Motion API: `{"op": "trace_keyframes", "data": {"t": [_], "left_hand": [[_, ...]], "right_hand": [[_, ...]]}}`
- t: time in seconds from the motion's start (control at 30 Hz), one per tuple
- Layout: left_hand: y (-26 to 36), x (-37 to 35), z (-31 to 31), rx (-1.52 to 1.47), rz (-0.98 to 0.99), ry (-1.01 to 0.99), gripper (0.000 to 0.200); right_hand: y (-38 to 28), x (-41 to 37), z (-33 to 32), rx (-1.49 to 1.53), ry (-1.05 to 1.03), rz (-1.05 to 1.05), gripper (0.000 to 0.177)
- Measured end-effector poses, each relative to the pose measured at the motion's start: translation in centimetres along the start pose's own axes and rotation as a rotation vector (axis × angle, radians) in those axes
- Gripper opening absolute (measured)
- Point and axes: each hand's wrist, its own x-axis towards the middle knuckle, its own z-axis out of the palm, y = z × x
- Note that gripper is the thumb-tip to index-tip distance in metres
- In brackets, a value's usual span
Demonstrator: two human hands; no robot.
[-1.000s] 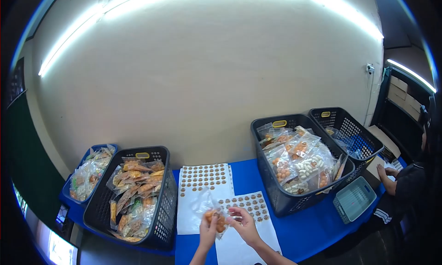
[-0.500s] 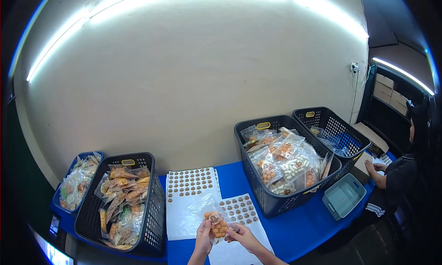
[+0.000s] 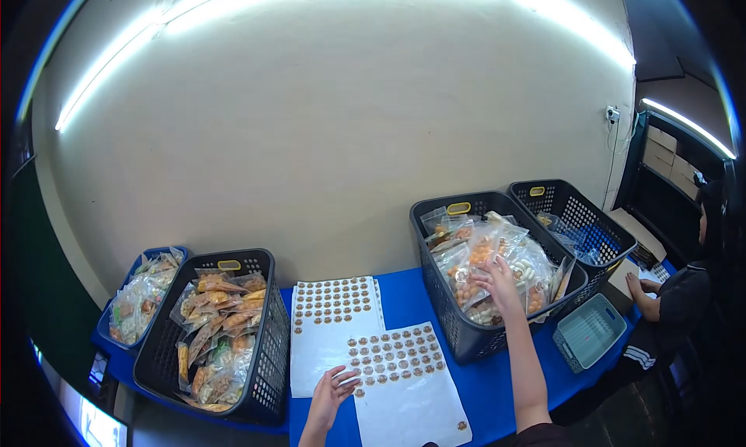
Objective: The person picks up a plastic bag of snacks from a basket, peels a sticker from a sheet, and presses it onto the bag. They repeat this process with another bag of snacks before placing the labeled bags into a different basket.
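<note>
My left hand hovers over the edge of the front sticker sheet, its fingers apart and nothing in them. This white sheet bears rows of small round brown stickers. Under its upper left side lies a second sticker sheet. My right hand reaches over the large black basket on the right, fingers spread against the packets. Just beyond the fingertips is a clear bag of orange balls, on top of the heap. Other bags there hold white pieces and more orange balls.
On the left stand a black basket of snack packets and a blue basket of bags. Another black basket and a grey-green tray sit at the right. A co-worker is at the table's right end, hands near a box.
The bag of orange balls, held in both hands before, is no longer in my left hand. My right hand has moved up and right to the large basket. My left hand has opened.
</note>
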Motion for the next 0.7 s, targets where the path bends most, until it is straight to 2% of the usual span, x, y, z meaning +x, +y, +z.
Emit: {"op": "trace_keyframes", "data": {"t": [0.1, 0.27, 0.37, 0.43, 0.47, 0.53, 0.6, 0.7], "left_hand": [[0.6, -0.1, -2.3, 0.063, 0.088, 0.119, 0.037], [5.0, -2.2, -5.1, 0.109, 0.339, 0.236, 0.031], [9.2, -2.9, -6.8, 0.31, 0.471, 0.292, 0.031], [12.3, -2.6, -8.0, 0.461, 0.591, 0.305, 0.031], [13.7, -1.9, -9.1, 0.541, 0.657, 0.289, 0.032], [15.8, -0.2, -12.9, 0.868, 0.63, 0.371, 0.033], [17.9, 0.7, -14.9, 1.239, 0.514, 0.506, 0.033], [18.3, 3.6, -20.6, 1.296, 0.277, 0.504, 0.04]], "right_hand": [[0.9, -0.7, -1.1, -0.106, -0.016, 0.005, 0.062], [0.7, -6.5, -0.3, -0.179, -0.09, -0.053, 0.044], [2.2, -9.8, 0.5, -0.305, -0.124, -0.136, 0.024], [2.3, -12.1, 1.1, -0.268, -0.174, -0.111, 0.019], [2.1, -13.2, 1.5, -0.207, -0.212, -0.023, 0.018], [4.3, -14.1, 0.9, -0.144, -0.229, 0.039, 0.017], [6.1, -14.9, 0.9, -0.135, -0.185, 0.08, 0.016], [8.1, -15.8, 0.8, -0.021, -0.1, 0.166, 0.014]]}}
